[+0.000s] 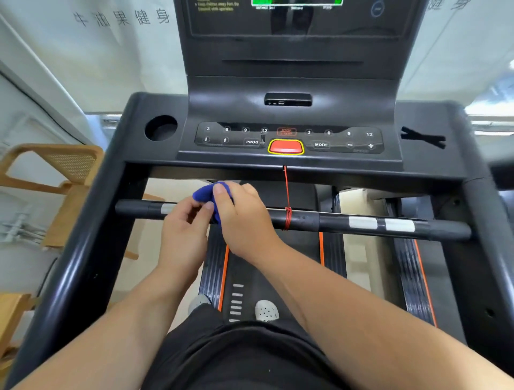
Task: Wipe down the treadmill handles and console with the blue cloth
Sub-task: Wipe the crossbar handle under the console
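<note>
Both hands meet on the front crossbar of the treadmill, left of the red safety cord. The right hand grips the blue cloth, bunched against the bar. The left hand pinches the cloth's lower edge, below the console.

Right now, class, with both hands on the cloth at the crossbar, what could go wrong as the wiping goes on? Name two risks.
1. The red cord is wound around the crossbar just right of the right hand; wiping that way could snag it with the blue cloth.
2. The red button and keys sit on the console above; wiping there might press one, and the screen is lit.
</note>
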